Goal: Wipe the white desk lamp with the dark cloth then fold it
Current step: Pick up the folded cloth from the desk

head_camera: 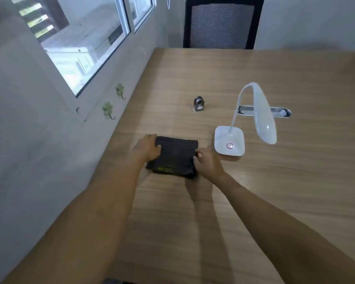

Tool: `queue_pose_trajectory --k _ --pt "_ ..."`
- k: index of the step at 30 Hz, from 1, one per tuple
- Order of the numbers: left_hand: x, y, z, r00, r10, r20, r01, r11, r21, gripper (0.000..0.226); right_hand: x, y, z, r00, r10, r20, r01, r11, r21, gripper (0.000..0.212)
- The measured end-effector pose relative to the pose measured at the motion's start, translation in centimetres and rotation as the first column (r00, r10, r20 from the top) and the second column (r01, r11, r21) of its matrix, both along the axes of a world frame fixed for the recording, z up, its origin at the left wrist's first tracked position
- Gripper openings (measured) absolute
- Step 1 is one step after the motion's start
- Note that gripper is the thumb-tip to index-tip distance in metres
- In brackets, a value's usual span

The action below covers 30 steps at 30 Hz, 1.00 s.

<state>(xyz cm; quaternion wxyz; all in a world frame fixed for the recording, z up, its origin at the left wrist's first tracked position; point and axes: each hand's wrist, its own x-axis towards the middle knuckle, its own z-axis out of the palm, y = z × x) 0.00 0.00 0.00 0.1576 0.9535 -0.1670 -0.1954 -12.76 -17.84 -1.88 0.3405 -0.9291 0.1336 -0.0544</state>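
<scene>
The dark cloth (175, 155) lies flat on the wooden desk (234, 191) as a folded rectangle, near the desk's left edge. My left hand (147, 148) rests on the cloth's left side, fingers curled over its edge. My right hand (208, 162) pinches the cloth's right edge. The white desk lamp (230, 143) stands upright just right of the cloth, its square base with a pink-ringed button on the desk and its curved neck and long head (263, 117) arching to the right. Neither hand touches the lamp.
A small metal object (198, 103) stands behind the cloth. A cable slot (283, 112) is set into the desk behind the lamp. A black mesh chair (221, 23) sits at the far edge. A wall with green hooks (108, 109) and a window runs along the left.
</scene>
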Motion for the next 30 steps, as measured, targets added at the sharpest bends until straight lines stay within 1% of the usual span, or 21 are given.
queue_pose_trajectory --k 1,3,5,7,11,13,15,17,19,22,24,27,30 --pt "0.4 0.0 -0.2 1.000 0.008 0.008 -0.008 1.000 -0.012 0.060 1.0 0.2 -0.4 0.999 -0.012 -0.038 0.012 1.000 -0.005 0.020" --pt "1.2 -0.2 -0.8 0.999 0.015 0.032 -0.014 0.999 -0.032 0.058 2.5 0.5 -0.4 0.994 -0.040 -0.098 0.037 0.999 -0.033 0.033" --pt "1.9 -0.7 -1.1 0.999 0.003 0.049 -0.002 0.999 -0.037 0.056 3.9 0.5 -0.4 0.988 -0.052 -0.143 0.045 0.998 -0.049 0.035" --pt "2.6 -1.0 -1.7 0.998 -0.016 0.055 0.018 0.999 -0.036 0.053 5.0 0.4 -0.9 0.980 -0.072 -0.188 0.053 0.993 -0.105 0.034" --pt "3.6 -1.6 -2.6 1.000 -0.024 0.010 0.025 0.999 -0.043 0.053 6.2 0.4 -1.5 0.968 -0.098 -0.232 0.051 0.979 -0.199 0.044" --pt "3.9 -1.7 -2.8 0.995 -0.058 0.082 0.058 0.998 0.004 0.051 6.5 0.4 -1.7 0.968 -0.116 -0.223 0.065 0.972 -0.226 0.042" --pt "4.0 -1.8 -2.7 0.980 -0.081 0.184 0.074 0.996 0.046 0.041 6.5 0.5 -1.8 0.972 -0.128 -0.198 0.083 0.972 -0.220 0.031" --pt "3.9 -1.8 -2.2 0.970 -0.094 0.222 0.084 0.995 0.055 0.029 6.0 0.5 -1.7 0.976 -0.152 -0.156 0.125 0.978 -0.169 0.022" --pt "3.9 -1.7 -1.5 0.975 -0.093 0.201 0.088 0.996 0.030 0.027 5.2 0.7 -1.6 0.980 -0.176 -0.093 0.171 0.984 -0.058 0.019" --pt "3.5 -2.0 0.2 0.992 -0.078 0.098 0.084 0.995 -0.052 0.018 2.9 0.7 -1.0 0.979 -0.203 0.021 0.196 0.965 0.175 0.008" --pt "3.1 -2.5 1.5 0.993 -0.118 -0.007 0.117 0.991 -0.065 0.010 1.1 0.4 -0.7 0.971 -0.230 0.070 0.202 0.938 0.280 0.009" --pt "1.8 -4.3 3.5 0.970 -0.208 -0.126 0.202 0.977 -0.062 0.010 -1.8 -1.2 -0.2 0.954 -0.292 0.068 0.251 0.902 0.352 0.013" --pt "0.2 -6.6 4.6 0.953 -0.224 -0.203 0.208 0.973 -0.097 0.008 -4.0 -3.6 0.3 0.931 -0.363 0.033 0.323 0.863 0.388 0.017"
